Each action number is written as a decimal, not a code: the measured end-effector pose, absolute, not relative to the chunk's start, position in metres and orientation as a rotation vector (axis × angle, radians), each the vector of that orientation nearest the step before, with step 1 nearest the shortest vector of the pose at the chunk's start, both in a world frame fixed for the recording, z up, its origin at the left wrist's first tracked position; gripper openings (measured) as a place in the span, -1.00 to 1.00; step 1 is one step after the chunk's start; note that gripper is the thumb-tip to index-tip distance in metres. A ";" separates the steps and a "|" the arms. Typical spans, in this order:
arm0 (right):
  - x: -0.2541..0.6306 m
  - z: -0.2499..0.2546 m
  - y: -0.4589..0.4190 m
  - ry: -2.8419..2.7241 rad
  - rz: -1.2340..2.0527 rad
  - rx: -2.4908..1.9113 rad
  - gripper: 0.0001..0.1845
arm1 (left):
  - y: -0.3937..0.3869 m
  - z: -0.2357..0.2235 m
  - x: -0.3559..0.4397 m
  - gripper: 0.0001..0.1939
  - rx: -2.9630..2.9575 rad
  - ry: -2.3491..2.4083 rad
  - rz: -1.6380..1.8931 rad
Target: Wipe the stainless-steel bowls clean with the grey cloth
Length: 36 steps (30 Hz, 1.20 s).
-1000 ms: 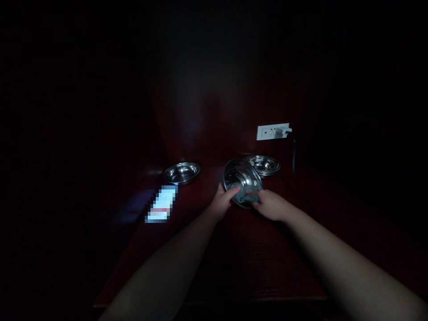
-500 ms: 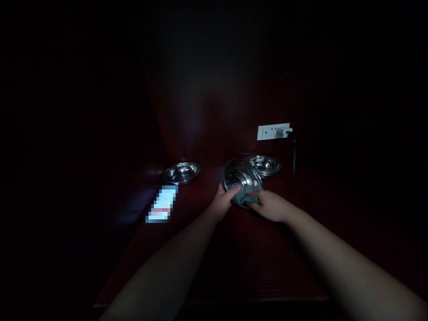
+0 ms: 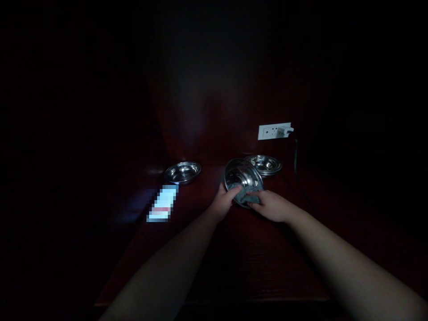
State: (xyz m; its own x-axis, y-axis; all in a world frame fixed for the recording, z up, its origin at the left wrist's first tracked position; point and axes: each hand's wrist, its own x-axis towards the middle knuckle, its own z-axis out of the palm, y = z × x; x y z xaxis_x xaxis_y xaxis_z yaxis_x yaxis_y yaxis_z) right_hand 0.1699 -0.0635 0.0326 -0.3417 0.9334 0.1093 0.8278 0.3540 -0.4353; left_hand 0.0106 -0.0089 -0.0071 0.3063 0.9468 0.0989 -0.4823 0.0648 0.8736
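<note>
A shiny steel bowl (image 3: 242,171) is tilted up between my hands, its hollow facing me. My left hand (image 3: 223,203) grips the bowl's lower left rim, the thumb lying inside over a grey-green cloth (image 3: 250,197). My right hand (image 3: 272,206) is closed on that cloth at the bowl's lower right, pressing it against the inner side. Part of the cloth and the fingers under the bowl are hidden.
Behind the bowl stands a stack of steel bowls (image 3: 267,165). Another steel bowl (image 3: 183,172) sits to the left, near a lit, pixelated phone-like screen (image 3: 162,203). On the wall is a socket plate (image 3: 267,131) with a plug and hanging cable (image 3: 295,158). The dark red table (image 3: 254,263) is dim.
Hardly anything differs. The whole view has shifted very slightly, while both hands keep their places on the bowl and the cloth.
</note>
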 end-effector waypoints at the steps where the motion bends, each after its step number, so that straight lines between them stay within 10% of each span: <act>1: 0.170 0.033 -0.064 -2.288 0.446 -1.535 -0.70 | -0.009 -0.007 0.011 -0.44 0.979 0.597 1.181; 36: 0.174 0.027 -0.057 -2.219 0.597 -1.381 -0.74 | -0.011 -0.008 0.008 -0.33 1.108 0.599 1.132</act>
